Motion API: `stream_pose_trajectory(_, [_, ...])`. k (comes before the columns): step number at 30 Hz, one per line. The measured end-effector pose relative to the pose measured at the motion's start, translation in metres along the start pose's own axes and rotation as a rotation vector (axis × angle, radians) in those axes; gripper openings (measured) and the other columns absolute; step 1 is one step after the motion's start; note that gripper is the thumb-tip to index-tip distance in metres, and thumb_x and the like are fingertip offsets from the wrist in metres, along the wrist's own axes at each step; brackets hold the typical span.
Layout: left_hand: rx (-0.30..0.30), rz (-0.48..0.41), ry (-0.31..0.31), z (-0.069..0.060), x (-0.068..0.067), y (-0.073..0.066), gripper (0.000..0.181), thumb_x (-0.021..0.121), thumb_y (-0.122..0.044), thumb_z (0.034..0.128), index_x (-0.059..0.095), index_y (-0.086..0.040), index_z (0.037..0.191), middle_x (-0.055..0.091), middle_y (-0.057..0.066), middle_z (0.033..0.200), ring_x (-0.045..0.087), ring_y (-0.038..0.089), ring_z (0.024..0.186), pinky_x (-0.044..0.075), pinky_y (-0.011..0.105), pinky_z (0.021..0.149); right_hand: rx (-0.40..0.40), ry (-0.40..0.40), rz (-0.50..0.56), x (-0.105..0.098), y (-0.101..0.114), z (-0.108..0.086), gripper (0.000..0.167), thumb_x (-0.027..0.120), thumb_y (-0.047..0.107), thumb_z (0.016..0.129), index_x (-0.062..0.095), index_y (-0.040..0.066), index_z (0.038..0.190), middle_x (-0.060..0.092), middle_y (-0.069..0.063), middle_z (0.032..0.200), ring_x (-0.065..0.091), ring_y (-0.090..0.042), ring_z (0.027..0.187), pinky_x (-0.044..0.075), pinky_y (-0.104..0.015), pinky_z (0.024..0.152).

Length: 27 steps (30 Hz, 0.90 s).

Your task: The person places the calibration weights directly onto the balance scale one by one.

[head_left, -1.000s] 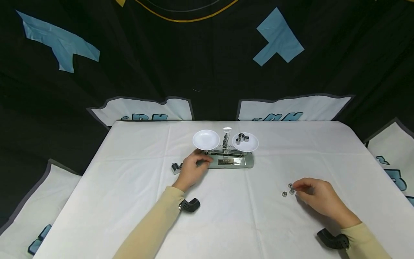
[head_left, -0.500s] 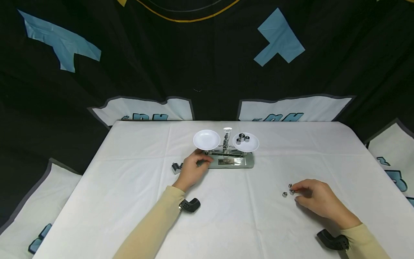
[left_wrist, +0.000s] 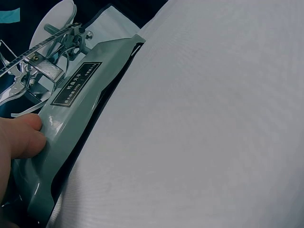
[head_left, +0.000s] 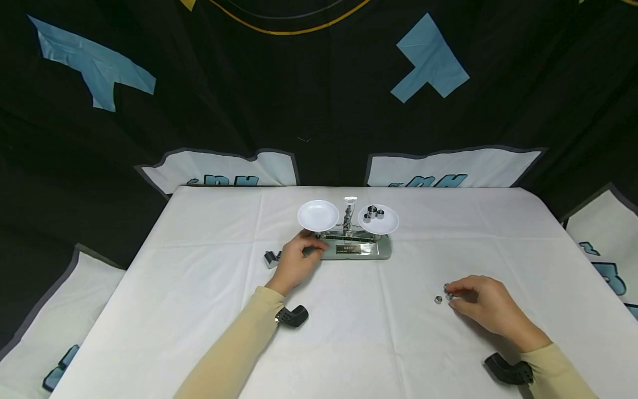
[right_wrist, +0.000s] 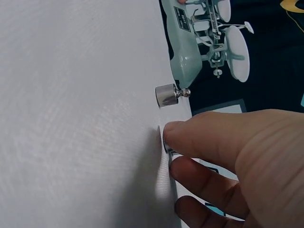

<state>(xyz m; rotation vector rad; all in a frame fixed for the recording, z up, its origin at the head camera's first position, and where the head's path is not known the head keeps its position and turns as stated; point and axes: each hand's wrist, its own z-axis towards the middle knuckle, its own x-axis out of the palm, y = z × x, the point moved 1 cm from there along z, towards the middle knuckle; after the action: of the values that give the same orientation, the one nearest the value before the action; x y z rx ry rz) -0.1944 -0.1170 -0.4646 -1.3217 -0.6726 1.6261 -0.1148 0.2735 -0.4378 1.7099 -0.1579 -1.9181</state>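
A balance scale with a grey-green base (head_left: 369,250) stands at the middle of the white table. Its left pan (head_left: 318,215) is bare; its right pan (head_left: 381,226) bears three small metal weights (head_left: 372,210). My left hand (head_left: 296,263) holds the base's left end, digits pressed on the grey-green metal in the left wrist view. At right, my right hand (head_left: 490,307) has thumb and index finger around a small metal weight (head_left: 450,297). The right wrist view shows the thumb covering most of it. Two similar weights lie near: a left one (head_left: 438,300) and a far one (head_left: 446,287).
A larger knobbed weight (head_left: 271,259) stands left of my left hand, with another dark metal piece (head_left: 279,255) partly hidden by the hand. A black curtain (head_left: 329,100) hangs behind the white-covered table (head_left: 349,321).
My right hand has come slightly left and its fingers have closed in around the small weight. The left hand and the scale have stayed in place.
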Motion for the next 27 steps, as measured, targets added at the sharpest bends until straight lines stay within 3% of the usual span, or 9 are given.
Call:
stream_pose_trajectory(20, [-0.016, 0.008, 0.003, -0.0007, 0.0000, -0.0004, 0.012, 0.069, -0.001, 0.0870, 0.079, -0.005, 0.094, 0.070, 0.019, 0.128, 0.050, 0.037, 0.142, 0.037, 0.051, 0.122, -0.051, -0.007, 0.029, 0.0027, -0.0021, 0.0029, 0.020, 0.084, 0.001, 0.074, 0.078, 0.014, 0.088, 0.077, 0.002, 0.090, 0.061, 0.002, 0.076, 0.053, -0.025, 0.068])
stream_pose_trajectory(27, [-0.004, 0.015, 0.003, -0.0006, -0.0003, -0.0005, 0.013, 0.069, -0.001, 0.0873, 0.079, -0.005, 0.094, 0.071, 0.018, 0.125, 0.051, 0.036, 0.142, 0.038, 0.051, 0.122, -0.089, -0.078, -0.016, 0.0018, -0.0040, 0.0034, 0.021, 0.087, 0.003, 0.070, 0.077, 0.016, 0.085, 0.075, 0.007, 0.083, 0.058, 0.004, 0.074, 0.050, -0.027, 0.068])
